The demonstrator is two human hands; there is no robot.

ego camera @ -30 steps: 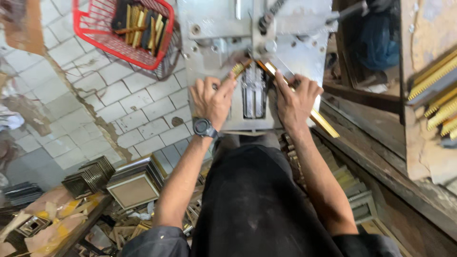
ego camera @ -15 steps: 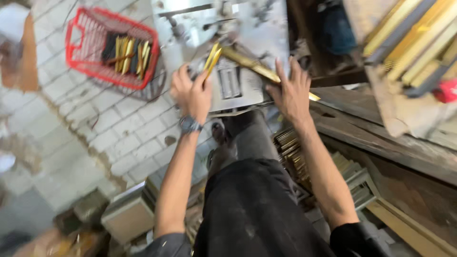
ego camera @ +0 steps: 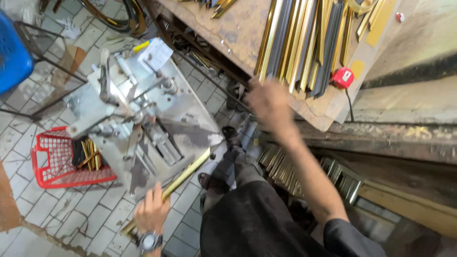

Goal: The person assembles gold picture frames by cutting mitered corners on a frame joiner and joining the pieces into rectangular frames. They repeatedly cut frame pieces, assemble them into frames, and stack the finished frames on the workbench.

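Observation:
My left hand [ego camera: 153,208], with a wristwatch on the wrist, grips a long gold moulding strip [ego camera: 185,174] that lies slanted over the front edge of a grey metal cutting machine [ego camera: 128,119]. My right hand [ego camera: 266,102] is stretched out to the right, blurred, next to the near ends of a pile of gold and dark moulding strips [ego camera: 304,43] on a wooden workbench [ego camera: 238,28]. Whether its fingers hold anything cannot be made out.
A red plastic basket [ego camera: 52,162] with short gold pieces stands on the tiled floor left of the machine. A red tape measure [ego camera: 342,77] lies on the bench edge. More strips [ego camera: 285,166] are stacked under the bench. A blue object [ego camera: 12,52] sits at the far left.
The view has swung right. My right hand left the machine and reached over to the strips on the bench. My left hand drew back toward me, holding the gold strip.

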